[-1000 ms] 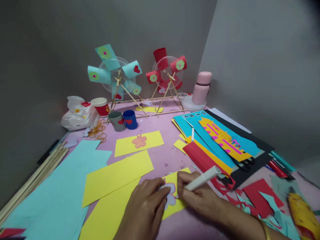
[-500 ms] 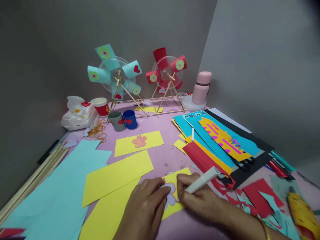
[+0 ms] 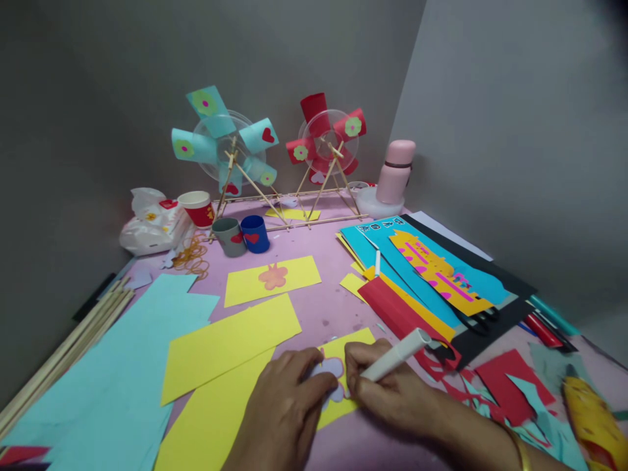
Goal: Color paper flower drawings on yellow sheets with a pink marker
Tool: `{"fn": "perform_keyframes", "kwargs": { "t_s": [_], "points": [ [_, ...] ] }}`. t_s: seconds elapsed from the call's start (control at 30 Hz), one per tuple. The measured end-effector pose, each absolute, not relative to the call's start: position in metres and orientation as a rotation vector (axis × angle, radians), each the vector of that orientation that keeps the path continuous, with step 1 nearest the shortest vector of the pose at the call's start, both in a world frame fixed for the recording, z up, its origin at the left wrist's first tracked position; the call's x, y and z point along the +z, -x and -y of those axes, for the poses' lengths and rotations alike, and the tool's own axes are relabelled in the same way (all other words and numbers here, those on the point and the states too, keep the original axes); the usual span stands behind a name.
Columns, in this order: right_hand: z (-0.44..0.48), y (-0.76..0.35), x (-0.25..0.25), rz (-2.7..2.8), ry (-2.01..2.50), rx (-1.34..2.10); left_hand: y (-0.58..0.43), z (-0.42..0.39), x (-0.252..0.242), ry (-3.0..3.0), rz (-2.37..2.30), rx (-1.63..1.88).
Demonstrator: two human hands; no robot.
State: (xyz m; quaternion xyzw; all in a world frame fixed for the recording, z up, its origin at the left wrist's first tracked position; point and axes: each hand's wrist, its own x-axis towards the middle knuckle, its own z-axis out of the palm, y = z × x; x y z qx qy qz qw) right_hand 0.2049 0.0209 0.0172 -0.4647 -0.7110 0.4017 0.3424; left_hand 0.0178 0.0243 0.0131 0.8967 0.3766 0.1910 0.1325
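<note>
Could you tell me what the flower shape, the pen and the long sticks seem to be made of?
The flower shape: probably thin matte paper, lying flat on the yellow sheet. The pen in the right hand: smooth white plastic, faint sheen. The sticks: bare pale wood, perhaps bamboo, straight and unpainted.

Two paper wheels [image 3: 223, 140] [image 3: 326, 137], three cups [image 3: 199, 208] [image 3: 229, 237] [image 3: 255, 233], one pink flask [image 3: 395, 173], one white marker [image 3: 397, 353].

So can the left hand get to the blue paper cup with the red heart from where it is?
Probably yes. The left hand presses the pale flower-shaped paper cut-out; only flat yellow paper sheets lie between it and the blue paper cup.
</note>
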Motion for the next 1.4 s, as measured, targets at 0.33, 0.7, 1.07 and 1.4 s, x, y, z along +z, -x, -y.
{"fn": "perform_keyframes", "kwargs": {
  "t_s": [0.33,0.7,1.07,1.4],
  "points": [
    [-0.019,-0.206,0.014,1.901,1.197,1.027,-0.017,-0.022,0.012,-2.563,-1.087,0.556],
    [-0.020,-0.205,0.017,1.937,1.159,1.062,-0.016,-0.024,0.010,-2.554,-1.081,0.530],
    [-0.020,-0.203,0.020,2.002,1.163,1.057,-0.016,-0.026,0.011,-2.569,-1.048,0.519],
    [-0.019,-0.202,0.024,2.062,1.224,1.047,-0.017,-0.025,0.009,-2.561,-1.048,0.565]
  ]
}}
